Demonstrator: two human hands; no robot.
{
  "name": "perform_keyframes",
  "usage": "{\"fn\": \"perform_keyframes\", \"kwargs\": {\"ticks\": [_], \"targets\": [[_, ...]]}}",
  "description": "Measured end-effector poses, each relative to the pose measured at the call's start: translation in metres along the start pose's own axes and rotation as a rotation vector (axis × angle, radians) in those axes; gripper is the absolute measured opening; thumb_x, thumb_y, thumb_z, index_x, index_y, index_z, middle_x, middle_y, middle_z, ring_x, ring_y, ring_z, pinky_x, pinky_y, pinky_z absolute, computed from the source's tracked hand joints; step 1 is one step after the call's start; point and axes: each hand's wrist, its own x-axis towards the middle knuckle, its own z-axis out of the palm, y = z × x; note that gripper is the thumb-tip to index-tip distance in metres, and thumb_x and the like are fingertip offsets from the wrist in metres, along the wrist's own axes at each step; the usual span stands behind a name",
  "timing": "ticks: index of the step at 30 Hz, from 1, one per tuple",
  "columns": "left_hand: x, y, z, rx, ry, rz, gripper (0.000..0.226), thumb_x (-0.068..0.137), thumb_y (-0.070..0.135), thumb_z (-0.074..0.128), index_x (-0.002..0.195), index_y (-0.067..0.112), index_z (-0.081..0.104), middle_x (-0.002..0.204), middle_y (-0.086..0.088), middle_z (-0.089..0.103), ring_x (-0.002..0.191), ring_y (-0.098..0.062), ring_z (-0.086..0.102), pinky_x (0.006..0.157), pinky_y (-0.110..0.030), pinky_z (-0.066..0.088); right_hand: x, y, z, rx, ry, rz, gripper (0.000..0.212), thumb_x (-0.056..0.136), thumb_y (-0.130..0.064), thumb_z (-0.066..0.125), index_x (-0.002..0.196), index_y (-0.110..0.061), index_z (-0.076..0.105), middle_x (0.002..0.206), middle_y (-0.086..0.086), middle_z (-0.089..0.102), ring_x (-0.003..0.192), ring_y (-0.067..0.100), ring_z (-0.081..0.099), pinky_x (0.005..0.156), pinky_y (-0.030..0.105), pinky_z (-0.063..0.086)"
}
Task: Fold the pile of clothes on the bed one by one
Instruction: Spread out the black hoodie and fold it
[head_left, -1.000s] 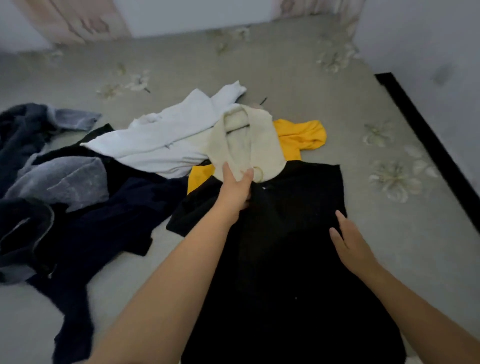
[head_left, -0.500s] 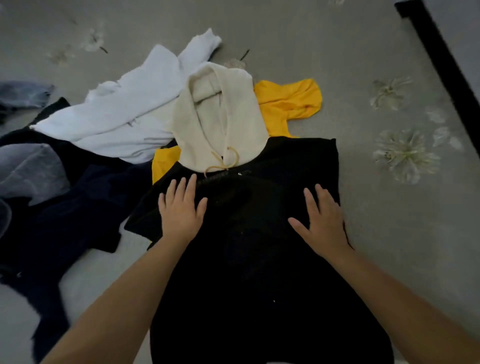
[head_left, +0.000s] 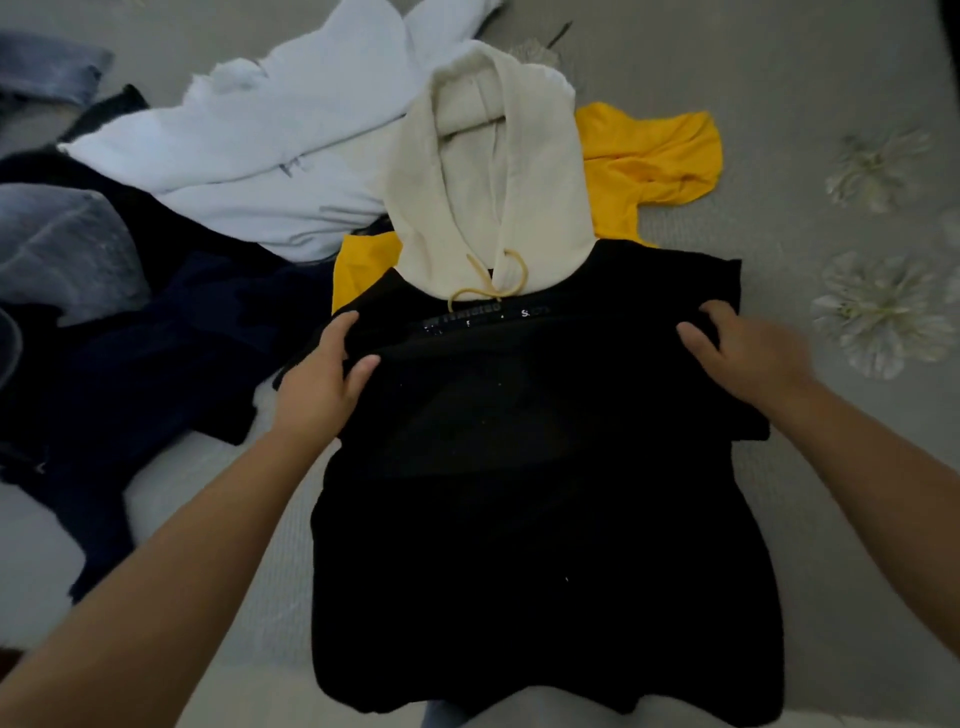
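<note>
Both hands had been shifted since half a second earlier: back then they were laid flat on the chest of the black shirt (head_left: 519, 493), and now its shoulders were pinched up. On the left hand (head_left: 322, 374) the thumb was curled over a fold of black fabric with the fingers tucked round it, so that shoulder was clearly gripped. The right hand (head_left: 748, 358) was a bit blurred, but its fingers were bent round the other shoulder too. The view had also been pulled in closer and lower, so no wall was left in shot.

The shirt was spread front and centre on the bed (head_left: 779, 62), collar pointed away, hem nearest the camera. Its top edge was overlapped by a cream hood (head_left: 467, 182) with a yellowish drawstring (head_left: 498, 283), and a yellow garment (head_left: 654, 156) was tucked underneath, with a white sweatshirt (head_left: 249, 156) just left. Dark navy clothes (head_left: 171, 353) and grey-blue fabric (head_left: 57, 249) were heaped further left. The grey bedcover was printed with pale flowers (head_left: 883, 306) on the right.
</note>
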Motion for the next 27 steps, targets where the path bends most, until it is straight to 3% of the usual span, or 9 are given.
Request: {"fn": "perform_keyframes", "kwargs": {"ticks": [4,8,11,13,15,19,23,25,27], "targets": [[0.041,-0.015,-0.031,0.376,0.093,0.373,0.057,0.093,0.039,0.046,0.138,0.006,0.038,0.084,-0.024,0.063,0.067,-0.041,0.06,0.047,-0.028,0.026,0.017,-0.004,-0.007,-0.228,-0.093,-0.084,0.069,0.093,-0.057,0.022,0.14,-0.008,0.032,0.09,0.02,0.062,0.083,0.034,0.059,0.051,0.03,0.026],[0.083,-0.025,-0.052,0.591,0.01,0.531,0.071,0.087,0.056,0.027,0.12,-0.001,0.054,0.065,-0.02,0.06,0.051,-0.036,0.059,0.041,-0.025,0.031,0.024,-0.017,-0.002,-0.258,0.095,-0.136,0.102,0.073,-0.071,-0.003,0.137,-0.001,0.037,0.078,0.022,0.062,0.069,0.036,0.058,0.045,0.026,0.016],[0.088,-0.021,-0.029,0.698,-0.041,0.558,0.072,0.092,0.058,0.018,0.126,0.005,0.052,0.087,-0.024,0.062,0.072,-0.036,0.06,0.056,-0.036,0.043,0.025,-0.017,0.008,-0.135,0.188,-0.201,0.119,0.073,-0.08,-0.009,0.119,0.011,0.052,0.065,0.027,0.059,0.053,0.037,0.056,0.045,0.021,0.022],[0.072,-0.021,0.005,0.727,-0.09,0.51,0.056,0.093,0.052,0.035,0.14,0.02,0.039,0.124,-0.022,0.052,0.11,-0.036,0.051,0.083,-0.043,0.033,0.021,-0.012,0.025,-0.237,0.132,-0.174,0.107,0.083,-0.074,0.0,0.112,0.012,0.057,0.069,0.026,0.06,0.055,0.037,0.057,0.048,0.031,0.039],[0.044,-0.015,0.031,0.553,0.006,0.369,0.059,0.083,0.03,0.062,0.138,0.022,0.04,0.131,-0.021,0.049,0.123,-0.035,0.04,0.093,-0.046,0.022,0.012,-0.007,0.038,-0.297,0.071,-0.079,0.096,0.088,-0.066,0.003,0.115,0.008,0.057,0.083,0.028,0.061,0.065,0.039,0.06,0.056,0.04,0.046],[-0.013,-0.018,0.062,0.346,0.226,0.237,0.049,0.084,0.031,0.043,0.13,0.015,0.038,0.128,-0.023,0.052,0.125,-0.034,0.03,0.105,-0.054,0.019,-0.002,-0.007,0.059,-0.199,0.062,-0.011,0.083,0.09,-0.064,0.007,0.126,-0.001,0.048,0.116,0.031,0.056,0.102,0.047,0.056,0.077,0.056,0.044],[-0.034,-0.029,0.078,0.276,-0.019,0.075,0.059,0.089,0.053,0.028,0.136,0.017,0.034,0.139,-0.028,0.039,0.131,-0.043,0.023,0.1,-0.062,0.014,0.013,-0.028,0.064,-0.097,0.094,-0.079,0.101,0.076,-0.075,-0.002,0.14,-0.006,0.035,0.135,0.022,0.046,0.13,0.037,0.036,0.106,0.049,0.014],[-0.029,-0.03,0.084,0.266,-0.096,0.015,0.071,0.088,0.063,0.016,0.143,0.02,0.03,0.148,-0.025,0.024,0.137,-0.044,0.013,0.105,-0.059,0.007,0.022,-0.034,0.065,-0.128,0.043,-0.036,0.093,0.076,-0.068,0.004,0.144,-0.006,0.025,0.13,0.021,0.049,0.124,0.035,0.041,0.105,0.047,0.02],[-0.023,-0.03,0.09,0.284,-0.224,-0.087,0.071,0.089,0.063,0.018,0.148,0.024,0.009,0.155,-0.015,-0.003,0.141,-0.037,-0.008,0.11,-0.055,-0.003,0.03,-0.033,0.066,-0.114,0.038,0.013,0.077,0.089,-0.059,0.023,0.142,-0.002,0.027,0.121,0.025,0.053,0.112,0.039,0.048,0.09,0.045,0.037]]}}
